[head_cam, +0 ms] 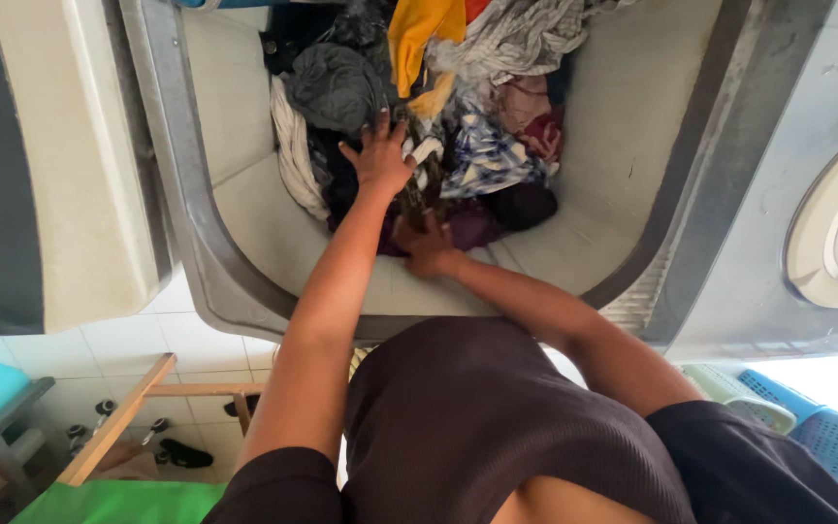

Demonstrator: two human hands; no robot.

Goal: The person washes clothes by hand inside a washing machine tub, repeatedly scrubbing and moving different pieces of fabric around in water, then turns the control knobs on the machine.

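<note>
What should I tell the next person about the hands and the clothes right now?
Left hand: flat and open, fingers spread, pressing on the dark clothes at the middle of the pile.
Right hand: lower down at the near edge of the pile, fingers dug into a dark purple garment; whether its grip is closed cannot be seen.
Clothes: all heaped in the far part of the big tiled basin; a yellow piece lies on top, a blue and white patterned one sits to the right.
Done: nothing has been lifted out.
Left: the whole pile remains in the basin.
</note>
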